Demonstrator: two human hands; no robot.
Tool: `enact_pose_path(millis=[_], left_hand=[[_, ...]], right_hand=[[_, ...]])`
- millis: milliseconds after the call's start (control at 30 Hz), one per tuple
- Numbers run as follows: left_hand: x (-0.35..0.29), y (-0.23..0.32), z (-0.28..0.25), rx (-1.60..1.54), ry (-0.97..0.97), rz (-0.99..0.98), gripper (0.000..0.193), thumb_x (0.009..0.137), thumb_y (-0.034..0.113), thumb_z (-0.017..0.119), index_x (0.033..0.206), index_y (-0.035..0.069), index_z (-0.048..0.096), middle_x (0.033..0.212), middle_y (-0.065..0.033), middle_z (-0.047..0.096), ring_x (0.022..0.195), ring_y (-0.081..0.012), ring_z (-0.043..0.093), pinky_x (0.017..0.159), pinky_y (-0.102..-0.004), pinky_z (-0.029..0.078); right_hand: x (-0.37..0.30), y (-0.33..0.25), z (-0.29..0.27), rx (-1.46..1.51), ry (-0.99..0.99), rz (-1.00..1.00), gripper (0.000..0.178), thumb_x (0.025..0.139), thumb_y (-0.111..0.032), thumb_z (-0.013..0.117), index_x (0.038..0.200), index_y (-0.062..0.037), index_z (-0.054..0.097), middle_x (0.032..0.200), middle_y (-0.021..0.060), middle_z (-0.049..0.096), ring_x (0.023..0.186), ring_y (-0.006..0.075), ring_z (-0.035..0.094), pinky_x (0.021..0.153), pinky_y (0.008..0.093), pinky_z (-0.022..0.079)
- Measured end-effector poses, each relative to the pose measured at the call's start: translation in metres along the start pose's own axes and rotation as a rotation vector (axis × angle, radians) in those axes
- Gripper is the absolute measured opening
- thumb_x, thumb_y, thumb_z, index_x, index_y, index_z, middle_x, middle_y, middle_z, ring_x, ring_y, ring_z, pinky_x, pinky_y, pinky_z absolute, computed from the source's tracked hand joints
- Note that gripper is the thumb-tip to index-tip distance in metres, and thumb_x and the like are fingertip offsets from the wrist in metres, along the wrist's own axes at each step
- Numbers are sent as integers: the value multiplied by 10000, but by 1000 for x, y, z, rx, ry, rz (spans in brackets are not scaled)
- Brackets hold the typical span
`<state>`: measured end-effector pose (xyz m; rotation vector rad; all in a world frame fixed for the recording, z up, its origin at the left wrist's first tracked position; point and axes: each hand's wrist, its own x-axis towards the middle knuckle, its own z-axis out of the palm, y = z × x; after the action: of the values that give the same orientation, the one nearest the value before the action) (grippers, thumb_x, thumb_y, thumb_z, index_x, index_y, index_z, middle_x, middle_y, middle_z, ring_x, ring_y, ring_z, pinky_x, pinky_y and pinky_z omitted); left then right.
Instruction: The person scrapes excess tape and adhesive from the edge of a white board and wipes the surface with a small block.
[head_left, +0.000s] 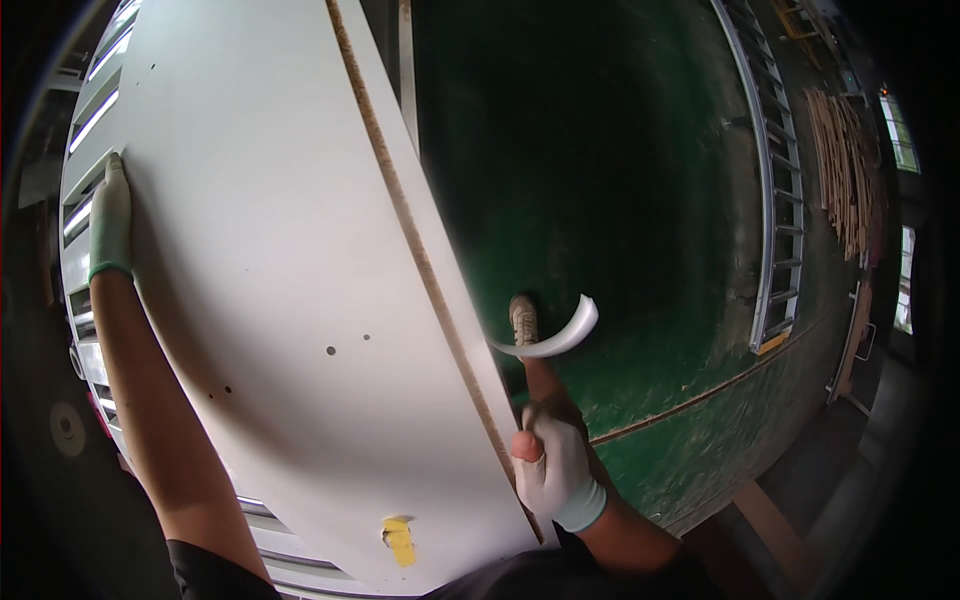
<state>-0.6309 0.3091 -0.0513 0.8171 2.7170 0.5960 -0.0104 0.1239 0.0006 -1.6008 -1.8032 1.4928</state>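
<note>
Green floor (640, 230) stretches away on the right, a roller track (775, 200) along its far side, and across the left lies the big white panel (250, 240), brown line near its right edge. Out on the far left, the left hand (112, 215), gloved, reaches along the panel's left side, fingers straight and close together, the white surface just to their right. Over at the right edge, the right hand (560, 465), bare thumb poking out, fingers curled beside the panel; whether they're clamped on anything, can't tell! Just beyond them, a white strip (572, 335) curls out over the floor.
</note>
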Motion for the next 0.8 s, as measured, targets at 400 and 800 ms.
enact_pose_path(millis=[400, 800], left_hand=[[2, -18, -9, -114, -48, 72, 864, 1020, 685, 393, 1382, -75, 588, 1359, -262, 634, 1261, -329, 599, 1089, -369, 429], [16, -32, -14, -116, 46, 145, 820, 1037, 653, 410, 1462, -40, 512, 1461, -219, 556, 1347, -296, 530, 1145, -354, 384]], right_hand=[[-28, 9, -9, -223, 8, 8, 285, 995, -255, 644, 1090, 13, 625, 908, 225, 650, 796, 434, 620, 681, 481, 481], [18, -2, -1, -2, -41, -35, 483, 1090, -375, 428, 862, 30, 562, 889, 260, 592, 731, 441, 558, 658, 461, 430]])
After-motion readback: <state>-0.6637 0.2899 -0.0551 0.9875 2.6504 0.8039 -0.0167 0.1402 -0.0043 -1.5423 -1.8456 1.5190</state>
